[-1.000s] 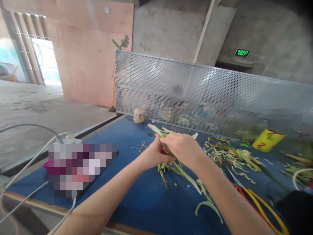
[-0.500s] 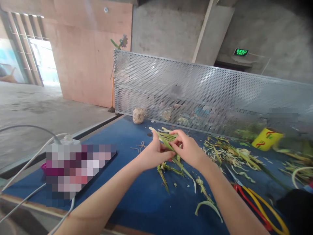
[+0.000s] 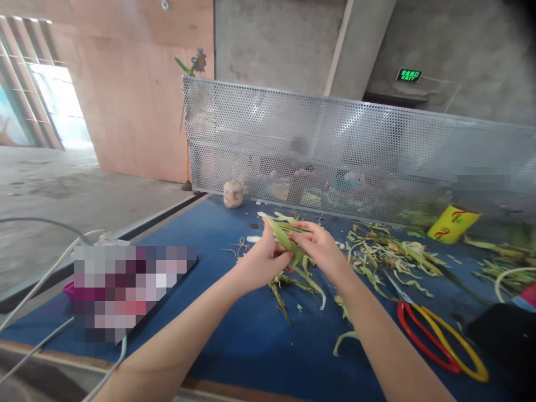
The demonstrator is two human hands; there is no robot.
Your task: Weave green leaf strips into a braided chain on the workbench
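Note:
Long pale-green leaf strips [image 3: 280,234], some with whitish ends, run between my two hands above the blue tabletop [image 3: 234,357]. My left hand [image 3: 263,258] is closed on the bundle from the left, thumb pointing up along it. From the right, my right hand [image 3: 320,248] pinches a leaf between thumb and fingers. The leaf looks bent across the bundle. Under the hands lies a sprig [image 3: 278,298] with small yellow-green buds. A long strip end hangs below my fingers. Scissors [image 3: 405,301] with red and yellow handles lie beside my right forearm.
Leaf scraps [image 3: 389,248] are strewn to the right, near a yellow roll [image 3: 452,224]. A wrapped beige lump [image 3: 233,194] stands by the perforated metal panel [image 3: 251,128] at the table's back. A blurred-out flat object [image 3: 138,285] and cables [image 3: 124,349] occupy the left.
The leaf between my hands now looks wider and bent over the bundle. My right fingers have shifted along it slightly. The whole view has moved a little, showing more of the scissors.

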